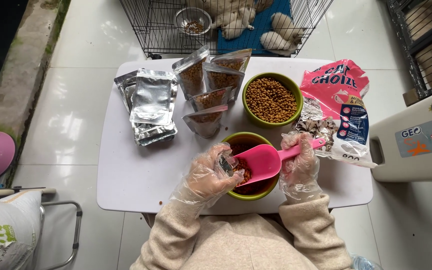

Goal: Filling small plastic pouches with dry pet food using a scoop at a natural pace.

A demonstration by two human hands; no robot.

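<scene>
Both my hands wear clear plastic gloves. My right hand [300, 165] grips the handle of a pink scoop [262, 161], whose cup hangs over a green bowl [232, 137] of dark brown kibble at the table's near edge. My left hand [210, 172] holds a small silver pouch [225, 163] right at the scoop's mouth, above the same bowl. A second green bowl [247, 91], full of lighter brown kibble, stands just behind. Several filled clear-fronted pouches [210, 82] stand to the left of it.
A stack of flat silver pouches [151, 105] lies on the white table [136, 170] at the left. A pink pet-food bag [338, 110] lies at the right. A wire cage [161, 25] with pale furry animals and a metal dish [192, 21] stands behind. A beige box [416, 135] is to the right.
</scene>
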